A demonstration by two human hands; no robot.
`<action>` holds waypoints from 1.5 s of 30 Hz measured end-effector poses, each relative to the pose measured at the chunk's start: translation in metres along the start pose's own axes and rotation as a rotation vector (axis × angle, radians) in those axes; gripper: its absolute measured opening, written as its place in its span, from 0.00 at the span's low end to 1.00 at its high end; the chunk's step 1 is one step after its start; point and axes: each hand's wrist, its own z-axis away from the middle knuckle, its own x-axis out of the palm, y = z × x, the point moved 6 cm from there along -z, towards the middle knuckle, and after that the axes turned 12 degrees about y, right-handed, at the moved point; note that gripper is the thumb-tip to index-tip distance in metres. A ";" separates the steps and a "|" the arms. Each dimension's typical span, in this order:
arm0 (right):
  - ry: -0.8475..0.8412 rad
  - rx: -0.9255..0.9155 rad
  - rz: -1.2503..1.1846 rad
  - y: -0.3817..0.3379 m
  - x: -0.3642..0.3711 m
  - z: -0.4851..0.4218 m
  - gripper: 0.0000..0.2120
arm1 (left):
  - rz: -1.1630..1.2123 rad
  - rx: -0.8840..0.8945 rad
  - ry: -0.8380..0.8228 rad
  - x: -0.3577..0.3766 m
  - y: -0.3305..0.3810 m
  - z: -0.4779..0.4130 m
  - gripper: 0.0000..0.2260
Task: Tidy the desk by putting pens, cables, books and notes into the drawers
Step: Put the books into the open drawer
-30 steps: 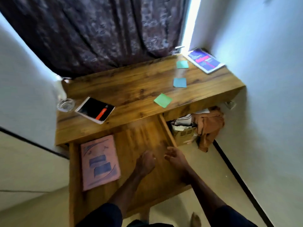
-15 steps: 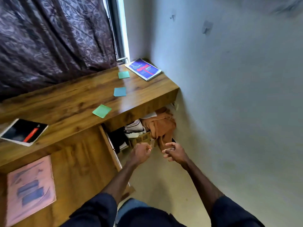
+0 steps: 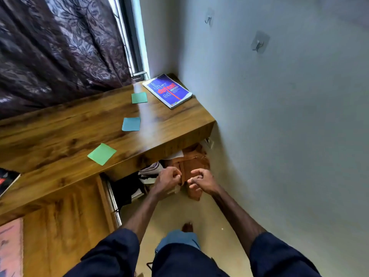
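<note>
Edges are best pinched on the middle-left green note [image 3: 101,154] once the clenched, empty left hand [image 3: 167,180] and right hand [image 3: 202,181] are opened.

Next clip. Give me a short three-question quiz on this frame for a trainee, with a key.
1. How many sticky notes lie on the desk?
2. True or false: the blue book lies on the desk's corner beside the wall.
3. What lies in the open drawer? A. pink book B. black book C. sticky note
Key: 1. three; 2. true; 3. A
</note>
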 end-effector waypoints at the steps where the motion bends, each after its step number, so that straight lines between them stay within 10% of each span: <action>1: -0.008 -0.012 0.029 -0.012 -0.002 -0.017 0.15 | 0.010 -0.015 0.020 -0.003 0.000 -0.019 0.05; 22: 0.116 -0.309 0.322 -0.235 0.025 -0.313 0.19 | -0.052 -0.272 0.173 -0.100 -0.028 -0.291 0.15; 32: 0.230 -0.432 0.645 -0.285 0.029 -0.487 0.40 | -0.457 -0.246 -0.160 -0.056 -0.057 -0.347 0.36; 37: 0.170 -0.426 0.841 -0.297 0.024 -0.517 0.56 | -0.553 -0.207 -0.218 -0.059 -0.059 -0.369 0.42; 45: 0.219 -0.385 0.784 -0.263 0.032 -0.477 0.54 | -0.495 -0.214 -0.131 -0.066 -0.058 -0.406 0.41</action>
